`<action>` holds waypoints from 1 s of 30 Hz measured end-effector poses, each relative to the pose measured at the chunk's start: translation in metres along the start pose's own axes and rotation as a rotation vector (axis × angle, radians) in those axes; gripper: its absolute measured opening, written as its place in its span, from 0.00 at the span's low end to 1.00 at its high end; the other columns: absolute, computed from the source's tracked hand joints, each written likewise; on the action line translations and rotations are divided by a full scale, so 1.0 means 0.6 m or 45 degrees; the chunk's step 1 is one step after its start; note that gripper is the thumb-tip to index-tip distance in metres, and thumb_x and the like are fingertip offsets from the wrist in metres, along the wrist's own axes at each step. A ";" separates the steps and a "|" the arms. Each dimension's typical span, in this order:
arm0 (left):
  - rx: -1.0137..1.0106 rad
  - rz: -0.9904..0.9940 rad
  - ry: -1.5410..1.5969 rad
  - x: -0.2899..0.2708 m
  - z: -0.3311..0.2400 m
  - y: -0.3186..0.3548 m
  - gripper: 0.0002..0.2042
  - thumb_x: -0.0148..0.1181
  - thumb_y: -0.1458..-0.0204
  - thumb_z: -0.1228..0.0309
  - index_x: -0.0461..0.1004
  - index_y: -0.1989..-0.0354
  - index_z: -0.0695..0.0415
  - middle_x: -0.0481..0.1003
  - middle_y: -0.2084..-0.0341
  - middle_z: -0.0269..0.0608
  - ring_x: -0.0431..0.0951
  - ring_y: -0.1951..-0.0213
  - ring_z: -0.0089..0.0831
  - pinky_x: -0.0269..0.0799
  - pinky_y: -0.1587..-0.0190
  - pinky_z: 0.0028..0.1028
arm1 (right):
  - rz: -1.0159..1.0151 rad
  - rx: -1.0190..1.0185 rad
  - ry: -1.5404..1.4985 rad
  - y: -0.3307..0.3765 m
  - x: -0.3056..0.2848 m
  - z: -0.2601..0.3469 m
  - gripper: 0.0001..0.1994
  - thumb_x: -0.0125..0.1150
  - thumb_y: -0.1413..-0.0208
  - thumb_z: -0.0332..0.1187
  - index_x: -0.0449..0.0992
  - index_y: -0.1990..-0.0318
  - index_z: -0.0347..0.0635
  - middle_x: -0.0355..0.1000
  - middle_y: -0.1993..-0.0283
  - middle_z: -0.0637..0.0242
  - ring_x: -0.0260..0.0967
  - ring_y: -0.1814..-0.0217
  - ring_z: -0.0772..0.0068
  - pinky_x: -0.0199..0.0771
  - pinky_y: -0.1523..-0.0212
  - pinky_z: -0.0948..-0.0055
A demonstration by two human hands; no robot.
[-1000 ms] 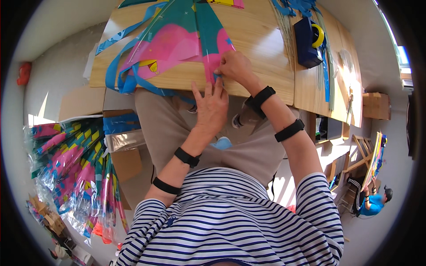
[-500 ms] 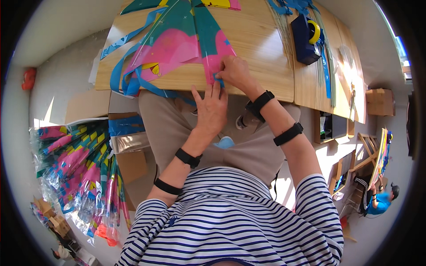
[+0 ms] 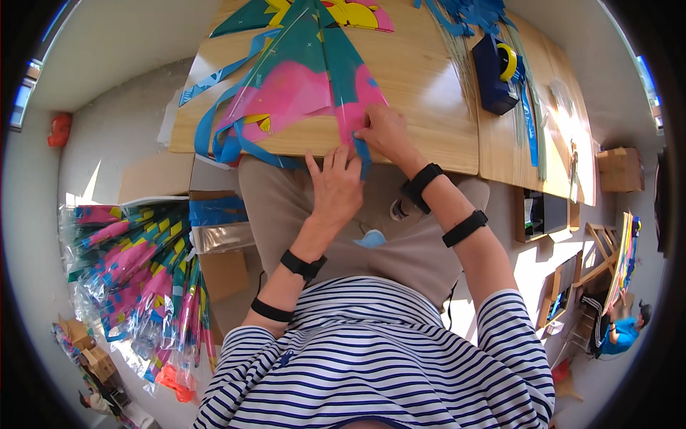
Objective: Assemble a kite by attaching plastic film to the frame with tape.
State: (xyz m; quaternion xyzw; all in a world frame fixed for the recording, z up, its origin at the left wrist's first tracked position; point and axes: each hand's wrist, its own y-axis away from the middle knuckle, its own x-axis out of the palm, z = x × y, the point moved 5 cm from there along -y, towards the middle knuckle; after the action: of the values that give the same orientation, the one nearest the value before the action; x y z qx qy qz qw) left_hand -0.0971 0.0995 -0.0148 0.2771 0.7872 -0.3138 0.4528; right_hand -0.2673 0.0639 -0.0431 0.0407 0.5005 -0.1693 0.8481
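Note:
A kite (image 3: 289,79) in green and pink sheet with a yellow cartoon print lies on the wooden table, its narrow tip at the near edge. At that tip my right hand (image 3: 386,134) is closed, thumb and finger pinching a blue ribbon (image 3: 364,159) that hangs down over the edge. My left hand (image 3: 334,187) reaches up from below with fingers stretched out, fingertips touching the tip just left of the ribbon. Another blue ribbon tail (image 3: 207,129) loops along the kite's left side and runs along the table edge toward my left hand.
A dark tape dispenser (image 3: 494,79) with a yellow roll stands at the right on the table (image 3: 429,93), beside thin rods and blue ribbons (image 3: 475,14). Several bagged kites (image 3: 136,279) are heaped at left by cardboard boxes (image 3: 225,272). Another person (image 3: 620,332) sits far right.
More of the blue ribbon now shows, hanging below the kite's tip between my hands. My right hand still pinches at the tip. The whole view has shifted slightly.

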 end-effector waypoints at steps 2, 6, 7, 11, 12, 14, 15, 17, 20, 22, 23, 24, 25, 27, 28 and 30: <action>-0.048 0.004 0.003 -0.008 0.021 0.005 0.21 0.72 0.56 0.71 0.76 0.52 0.59 0.69 0.42 0.48 0.67 0.36 0.47 0.44 0.31 0.69 | 0.028 -0.038 -0.025 -0.001 -0.009 -0.002 0.15 0.77 0.60 0.37 0.77 0.69 0.40 0.79 0.64 0.54 0.77 0.57 0.45 0.74 0.59 0.51; -0.146 0.000 -0.001 -0.029 0.070 0.016 0.21 0.71 0.55 0.71 0.76 0.51 0.59 0.69 0.41 0.48 0.66 0.35 0.46 0.44 0.30 0.67 | 0.087 0.002 -0.104 -0.005 -0.021 -0.001 0.10 0.70 0.54 0.34 0.77 0.68 0.39 0.78 0.66 0.52 0.76 0.59 0.42 0.74 0.60 0.48; -0.160 -0.021 -0.050 -0.037 0.082 0.016 0.21 0.71 0.54 0.71 0.76 0.50 0.58 0.69 0.41 0.48 0.67 0.36 0.48 0.47 0.31 0.65 | -0.026 0.035 -0.135 -0.004 -0.027 0.001 0.10 0.68 0.53 0.34 0.77 0.67 0.39 0.78 0.66 0.52 0.76 0.60 0.42 0.74 0.61 0.48; -0.235 -0.308 -0.219 -0.078 0.179 -0.010 0.22 0.69 0.54 0.71 0.77 0.47 0.57 0.74 0.44 0.45 0.70 0.39 0.48 0.56 0.33 0.53 | -0.218 0.102 -0.109 -0.011 -0.056 0.011 0.10 0.65 0.50 0.36 0.77 0.67 0.37 0.77 0.67 0.47 0.76 0.60 0.41 0.75 0.60 0.48; -0.269 -0.329 -0.231 -0.092 0.208 -0.025 0.22 0.69 0.54 0.71 0.77 0.47 0.56 0.75 0.44 0.45 0.70 0.39 0.48 0.57 0.34 0.52 | -0.195 0.091 -0.057 -0.012 -0.054 0.014 0.11 0.66 0.50 0.37 0.77 0.67 0.36 0.77 0.66 0.46 0.77 0.59 0.41 0.76 0.59 0.49; -0.338 -0.372 -0.254 -0.119 0.267 -0.054 0.22 0.68 0.53 0.70 0.76 0.46 0.56 0.75 0.45 0.44 0.71 0.40 0.48 0.60 0.35 0.50 | -0.149 0.068 0.051 -0.015 -0.041 0.018 0.13 0.67 0.50 0.38 0.77 0.67 0.36 0.77 0.64 0.45 0.77 0.57 0.42 0.77 0.58 0.49; -0.370 -0.414 -0.300 -0.126 0.298 -0.065 0.22 0.68 0.51 0.69 0.76 0.46 0.55 0.75 0.45 0.44 0.71 0.40 0.48 0.59 0.35 0.53 | -0.158 0.044 0.086 -0.018 -0.031 0.028 0.14 0.68 0.50 0.39 0.77 0.66 0.36 0.78 0.63 0.46 0.77 0.56 0.42 0.77 0.58 0.49; -0.426 -0.489 -0.384 -0.135 0.346 -0.088 0.21 0.67 0.49 0.66 0.75 0.45 0.53 0.75 0.46 0.44 0.71 0.39 0.49 0.58 0.35 0.60 | -0.176 0.008 0.160 -0.025 -0.009 0.056 0.15 0.70 0.51 0.41 0.78 0.65 0.37 0.78 0.61 0.49 0.77 0.54 0.43 0.78 0.57 0.48; -0.671 -0.290 -0.388 -0.123 0.399 -0.108 0.17 0.66 0.49 0.67 0.77 0.49 0.53 0.76 0.49 0.45 0.72 0.41 0.48 0.59 0.37 0.59 | -0.158 0.062 0.301 -0.037 0.006 0.078 0.17 0.73 0.52 0.42 0.78 0.63 0.39 0.78 0.59 0.53 0.78 0.52 0.46 0.79 0.58 0.47; -0.664 -0.262 -0.358 -0.119 0.413 -0.114 0.15 0.66 0.49 0.68 0.78 0.53 0.53 0.77 0.51 0.44 0.73 0.42 0.48 0.61 0.38 0.57 | -0.153 0.113 0.308 -0.046 0.017 0.078 0.16 0.70 0.50 0.42 0.78 0.62 0.38 0.78 0.60 0.50 0.79 0.56 0.45 0.79 0.59 0.48; -0.657 -0.245 -0.338 -0.116 0.413 -0.116 0.13 0.65 0.49 0.69 0.79 0.55 0.53 0.78 0.52 0.43 0.73 0.43 0.48 0.62 0.39 0.56 | -0.151 0.144 0.316 -0.050 0.021 0.074 0.15 0.68 0.48 0.41 0.78 0.62 0.38 0.78 0.61 0.49 0.79 0.58 0.45 0.79 0.59 0.49; -0.636 -0.287 -0.336 -0.117 0.412 -0.117 0.12 0.65 0.50 0.69 0.79 0.56 0.53 0.78 0.54 0.43 0.74 0.44 0.47 0.62 0.39 0.55 | -0.129 0.134 0.368 -0.055 0.027 0.073 0.14 0.68 0.49 0.38 0.78 0.63 0.37 0.78 0.61 0.49 0.80 0.58 0.46 0.80 0.61 0.50; -0.617 -0.330 -0.334 -0.118 0.410 -0.118 0.12 0.65 0.50 0.70 0.80 0.57 0.53 0.79 0.55 0.43 0.74 0.44 0.46 0.62 0.39 0.54 | -0.105 0.123 0.421 -0.060 0.032 0.072 0.12 0.68 0.51 0.34 0.78 0.64 0.36 0.77 0.62 0.49 0.80 0.59 0.47 0.80 0.63 0.51; -0.594 -0.377 -0.321 -0.129 0.402 -0.121 0.10 0.65 0.51 0.70 0.80 0.59 0.54 0.79 0.58 0.43 0.76 0.47 0.45 0.64 0.42 0.51 | -0.076 0.086 0.467 -0.065 0.033 0.075 0.09 0.67 0.52 0.30 0.77 0.65 0.34 0.77 0.62 0.49 0.80 0.61 0.48 0.81 0.66 0.52; -0.585 -0.382 -0.305 -0.132 0.398 -0.124 0.09 0.65 0.51 0.70 0.80 0.61 0.55 0.80 0.60 0.44 0.78 0.50 0.45 0.66 0.44 0.49 | -0.073 0.063 0.464 -0.066 0.031 0.076 0.09 0.66 0.52 0.28 0.77 0.65 0.34 0.77 0.62 0.48 0.81 0.62 0.48 0.81 0.67 0.52; -0.602 -0.352 -0.141 -0.138 0.382 -0.132 0.08 0.66 0.52 0.71 0.80 0.64 0.57 0.80 0.64 0.45 0.80 0.55 0.46 0.70 0.50 0.45 | -0.057 0.088 0.443 -0.066 0.031 0.073 0.09 0.65 0.53 0.27 0.78 0.65 0.33 0.77 0.62 0.48 0.81 0.62 0.48 0.81 0.67 0.53</action>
State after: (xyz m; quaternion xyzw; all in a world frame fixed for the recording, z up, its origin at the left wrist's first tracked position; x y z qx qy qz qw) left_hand 0.0057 -0.1353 -0.0120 0.0363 0.8430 -0.1950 0.5000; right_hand -0.2357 0.0120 -0.0333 0.0871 0.6343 -0.1957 0.7428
